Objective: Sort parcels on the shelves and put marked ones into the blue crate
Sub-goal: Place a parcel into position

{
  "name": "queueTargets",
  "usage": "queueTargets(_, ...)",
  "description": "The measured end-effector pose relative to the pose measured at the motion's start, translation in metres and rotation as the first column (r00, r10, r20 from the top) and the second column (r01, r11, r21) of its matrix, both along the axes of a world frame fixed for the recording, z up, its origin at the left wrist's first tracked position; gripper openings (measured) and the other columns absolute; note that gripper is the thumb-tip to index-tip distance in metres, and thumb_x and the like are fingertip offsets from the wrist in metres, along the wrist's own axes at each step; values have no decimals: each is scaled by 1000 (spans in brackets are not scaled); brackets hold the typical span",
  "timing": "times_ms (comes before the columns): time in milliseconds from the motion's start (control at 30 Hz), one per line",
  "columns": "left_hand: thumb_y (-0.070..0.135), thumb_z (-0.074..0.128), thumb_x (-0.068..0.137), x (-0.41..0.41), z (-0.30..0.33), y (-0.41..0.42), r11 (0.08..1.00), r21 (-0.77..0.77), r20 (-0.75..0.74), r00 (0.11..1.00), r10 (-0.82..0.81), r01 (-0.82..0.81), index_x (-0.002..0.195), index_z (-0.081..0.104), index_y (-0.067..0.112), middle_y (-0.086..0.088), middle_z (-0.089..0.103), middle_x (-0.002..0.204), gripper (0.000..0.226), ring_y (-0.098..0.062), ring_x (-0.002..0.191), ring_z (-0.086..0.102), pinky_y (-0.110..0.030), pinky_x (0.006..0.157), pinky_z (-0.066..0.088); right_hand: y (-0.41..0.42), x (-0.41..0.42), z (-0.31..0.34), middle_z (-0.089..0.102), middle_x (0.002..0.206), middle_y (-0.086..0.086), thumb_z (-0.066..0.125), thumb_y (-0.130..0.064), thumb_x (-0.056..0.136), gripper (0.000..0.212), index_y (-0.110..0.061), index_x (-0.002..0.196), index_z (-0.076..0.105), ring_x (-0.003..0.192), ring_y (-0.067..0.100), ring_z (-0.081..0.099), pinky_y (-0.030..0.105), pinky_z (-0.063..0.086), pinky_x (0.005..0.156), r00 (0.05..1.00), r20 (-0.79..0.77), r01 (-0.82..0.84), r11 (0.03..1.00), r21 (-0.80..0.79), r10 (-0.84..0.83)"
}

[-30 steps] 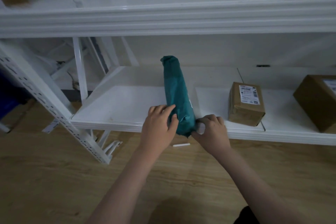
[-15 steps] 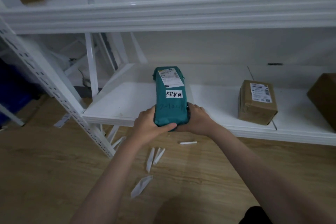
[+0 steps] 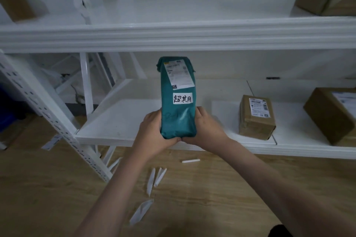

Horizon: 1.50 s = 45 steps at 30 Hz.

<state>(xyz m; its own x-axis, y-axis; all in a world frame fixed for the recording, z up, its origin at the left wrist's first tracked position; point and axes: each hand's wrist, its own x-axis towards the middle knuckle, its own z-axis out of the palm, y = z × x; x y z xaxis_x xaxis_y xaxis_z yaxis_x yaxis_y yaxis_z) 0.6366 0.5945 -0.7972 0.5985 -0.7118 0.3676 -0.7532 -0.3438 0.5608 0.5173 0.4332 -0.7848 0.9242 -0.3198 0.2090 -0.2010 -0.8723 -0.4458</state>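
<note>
While both hands clasp its lower end, left hand point(image 3: 154, 132) and right hand point(image 3: 204, 129) curled round the sides, I see the green parcel point(image 3: 178, 100) standing upright above the lower shelf point(image 3: 119, 121), handwritten tag point(image 3: 182, 98) facing me. Blue at the far left point(image 3: 5, 113) may be the crate; I'd judge my left hand nearer.

The green parcel point(image 3: 178, 102), which a second ago lay edge-up on the lower shelf point(image 3: 119, 121), was turned so its shipping label point(image 3: 180, 72) and handwritten white sticker point(image 3: 182, 98) faced the camera; the left hand point(image 3: 152, 136) and right hand point(image 3: 205, 129) shifted from its near end to gripping its bottom from both sides, lifting it upright.
</note>
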Motion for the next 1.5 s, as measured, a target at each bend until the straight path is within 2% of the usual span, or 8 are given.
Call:
queueTargets(133,49,89,65,-15,24,-11,998,-50,80,996,-40,44,134,52,27,12,60,127,81,-11,122,49,-36,99,47,-12,-23,17,48,119,0,73,-53,66,86,-15,136,41,109,19,50,37,50,90,994,80,70,997,-23,-68)
queueTargets(267,48,90,67,-35,32,-34,992,-56,63,992,-110,113,142,49,23,9,55,139,89,-8,128,42,-29,103,40,-21,-54,27,45,118,-1,85,-39,67,84,-14,135,42,107,15,48,30,48,91,982,124,138,989,56,-144)
queueTargets(500,49,90,67,-101,36,-81,956,-85,-61,956,-288,282,146,41,28,19,47,140,95,9,126,36,-5,100,28,-43,-142,46,41,129,-9,89,-38,65,95,-20,142,35,116,7,47,20,47,93,947,86,286,936,205,-308)
queueTargets(667,53,90,66,-149,51,-118,891,-105,-88,888,-451,442,147,41,31,24,46,137,96,6,126,40,-15,101,38,-50,-213,60,41,131,-5,89,-38,65,98,-17,142,34,115,9,49,21,51,90,878,124,450,885,118,-463)
queueTargets(800,56,89,65,-194,63,-153,794,-80,-139,782,-607,602,147,38,37,31,42,138,98,9,127,40,-19,105,42,-50,-272,63,35,126,-17,90,-37,64,101,-26,144,31,113,2,44,12,42,83,751,133,611,757,233,-647)
queueTargets(933,51,91,65,-257,67,-183,709,-104,-182,688,-703,697,147,37,35,23,44,143,99,1,132,43,-31,108,46,-51,-336,71,34,116,-26,92,-34,61,100,-26,143,35,111,0,39,22,45,92,637,91,714,631,304,-765)
queueTargets(1233,55,90,65,-409,118,-236,473,-41,-241,451,-859,880,141,38,40,19,50,139,93,-3,128,47,-38,100,53,-40,-485,125,38,133,-10,92,-37,61,109,-26,149,28,118,9,46,32,50,97,352,27,895,345,282,-936)
queueTargets(1500,56,89,63,-524,189,-253,316,-31,-288,295,-911,948,141,43,34,18,54,133,93,-6,122,53,-40,94,54,-19,-584,205,38,136,-11,89,-33,66,104,-27,149,27,113,2,43,26,50,91,170,-35,934,150,324,-985)
